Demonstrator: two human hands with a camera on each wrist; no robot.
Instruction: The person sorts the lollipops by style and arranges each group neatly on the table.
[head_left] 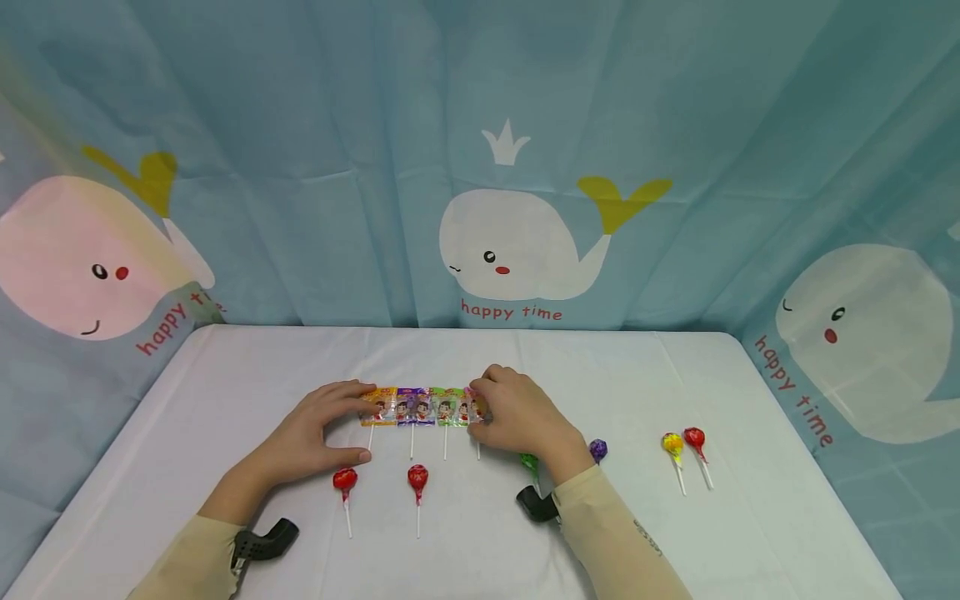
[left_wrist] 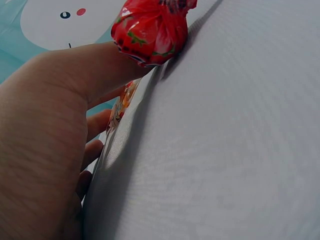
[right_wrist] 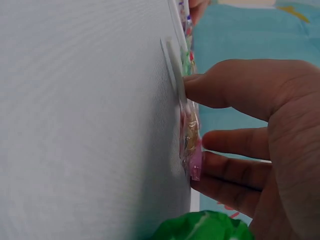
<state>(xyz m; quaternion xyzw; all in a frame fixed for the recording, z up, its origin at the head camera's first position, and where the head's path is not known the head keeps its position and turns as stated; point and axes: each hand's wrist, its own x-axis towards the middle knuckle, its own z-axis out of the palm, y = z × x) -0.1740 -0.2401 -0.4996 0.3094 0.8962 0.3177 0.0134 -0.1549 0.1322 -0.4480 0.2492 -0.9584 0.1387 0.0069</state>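
Observation:
Four flat-wrapped lollipops lie in a row at mid-table, wrappers side by side and sticks pointing toward me. My left hand (head_left: 318,425) is spread at the row's left end, its fingertips touching the orange-wrapped lollipop (head_left: 386,407). Beside that come a purple-wrapped lollipop (head_left: 415,407) and a green-wrapped lollipop (head_left: 447,407). At the right end my right hand (head_left: 525,417) holds the pink-wrapped lollipop (right_wrist: 189,132) between thumb and fingers, covering much of it in the head view. A round red lollipop (head_left: 345,481) lies just below my left thumb.
Another round red lollipop (head_left: 417,478) lies nearer me. By my right wrist are a round green lollipop (head_left: 530,462), partly hidden, and a round purple lollipop (head_left: 597,451). Farther right lie a yellow lollipop (head_left: 672,444) and a red lollipop (head_left: 694,438). A whale-print curtain (head_left: 337,250) surrounds the white table.

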